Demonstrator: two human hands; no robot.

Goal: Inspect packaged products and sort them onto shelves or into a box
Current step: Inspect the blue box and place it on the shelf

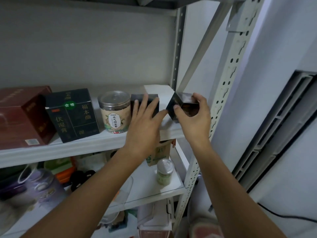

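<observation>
**Two dark boxes at the right end of the shelf**

Your right hand (193, 117) is gripping the tilted dark box (180, 99), with the thumb pressing its near left face and the fingers curling over its top right edge. The box is hanging in the air just over the right end of the shelf (85, 146), beside the perforated post (228, 93). It is leaning hard, with one corner edge pointing left toward the white box (159, 91) and a brownish end face looking back at you. It looks nearly cubic, so you cannot tell its long axis.

Your left hand (145, 121) is lying open, fingers straight and spread, flat against the front of the upright dark box (136, 96). That box is standing square on the shelf, front face toward you, just in front of the white box and touching or nearly touching the clear tea jar (115, 112) on its left.

Further left along the same shelf, a black box with a green sticker (72, 115) and a red-brown box (22, 115) are sitting. A small green can (164, 170) is standing on the shelf below.
</observation>
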